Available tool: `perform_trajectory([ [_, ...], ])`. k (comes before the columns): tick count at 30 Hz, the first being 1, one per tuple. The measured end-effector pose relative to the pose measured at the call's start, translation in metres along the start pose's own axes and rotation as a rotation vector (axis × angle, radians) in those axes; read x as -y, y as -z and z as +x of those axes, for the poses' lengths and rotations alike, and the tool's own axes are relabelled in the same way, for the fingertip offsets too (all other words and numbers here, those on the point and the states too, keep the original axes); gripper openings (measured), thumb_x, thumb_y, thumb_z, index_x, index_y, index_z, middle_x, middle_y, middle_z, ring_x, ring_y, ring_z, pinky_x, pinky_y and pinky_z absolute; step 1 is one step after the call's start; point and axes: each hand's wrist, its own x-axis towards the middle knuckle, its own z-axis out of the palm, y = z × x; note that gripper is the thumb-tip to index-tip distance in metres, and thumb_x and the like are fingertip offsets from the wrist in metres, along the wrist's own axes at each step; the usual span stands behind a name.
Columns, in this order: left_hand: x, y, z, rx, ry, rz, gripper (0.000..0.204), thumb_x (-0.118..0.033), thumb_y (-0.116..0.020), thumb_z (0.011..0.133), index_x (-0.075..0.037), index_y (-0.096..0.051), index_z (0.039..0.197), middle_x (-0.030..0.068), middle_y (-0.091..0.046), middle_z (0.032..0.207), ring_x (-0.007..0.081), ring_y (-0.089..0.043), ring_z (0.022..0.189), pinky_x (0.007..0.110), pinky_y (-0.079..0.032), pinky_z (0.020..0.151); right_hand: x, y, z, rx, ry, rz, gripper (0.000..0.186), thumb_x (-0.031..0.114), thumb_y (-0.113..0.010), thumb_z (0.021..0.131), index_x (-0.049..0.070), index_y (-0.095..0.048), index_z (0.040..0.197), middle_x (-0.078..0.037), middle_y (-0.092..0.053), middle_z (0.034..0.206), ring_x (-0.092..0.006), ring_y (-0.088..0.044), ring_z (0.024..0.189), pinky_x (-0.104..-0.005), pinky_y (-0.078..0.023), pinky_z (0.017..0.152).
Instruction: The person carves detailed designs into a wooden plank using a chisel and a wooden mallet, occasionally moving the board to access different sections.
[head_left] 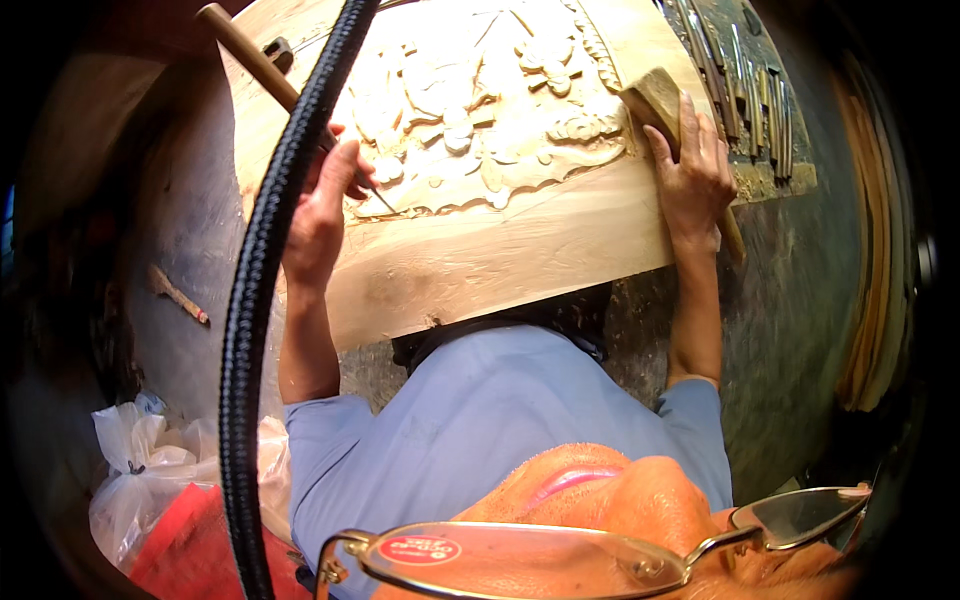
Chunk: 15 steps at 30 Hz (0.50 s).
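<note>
My left hand (318, 215) is closed around a carving chisel (245, 52) with a long wooden handle that slants up to the left. Its thin blade points down to the right, the tip at the scalloped lower border of a relief carving (455, 105). The carving is part of a pale wooden board (510, 245), brightly lit at the far side. At the board's right side, my right hand (697, 170) grips a wooden mallet (655, 93). The mallet's blocky head shows above the fingers, and its handle emerges below the wrist. Part of the chisel is hidden behind a black cable.
A thick black braided cable (270, 230) crosses the left side of the view. Several chisels (740, 95) lie in rows at the far right. Long wooden strips (872, 250) stand at the right edge. Lower left are a plastic bag (150, 470) and a red item (185, 550).
</note>
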Motion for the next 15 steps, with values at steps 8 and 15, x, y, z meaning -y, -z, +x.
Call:
perform_trajectory([
  [8, -0.002, -0.052, -0.059, 0.241, 0.045, 0.055, 0.013, 0.000, -0.073, 0.097, 0.001, -0.073, 0.110, 0.0042, -0.069, 0.067, 0.0073, -0.064, 0.061, 0.025, -0.050, 0.055, 0.023, 0.055, -0.002, -0.194, 0.052, 0.207, 0.047, 0.033, -0.079, 0.096, 0.008, -0.070, 0.134, -0.013, -0.077, 0.125, -0.0325, -0.074, 0.115, -0.0411, -0.062, 0.099],
  [15, -0.011, -0.079, -0.077, 0.614, -0.377, 0.486, 0.028, -0.007, -0.079, 0.089, -0.003, -0.071, 0.115, 0.0139, -0.069, 0.077, 0.0283, -0.067, 0.061, 0.039, -0.048, 0.055, 0.059, 0.125, -0.016, -0.040, 0.185, 0.420, 0.037, 0.010, -0.077, 0.092, 0.020, -0.078, 0.127, -0.009, -0.076, 0.122, -0.0267, -0.065, 0.125, -0.0446, -0.058, 0.106],
])
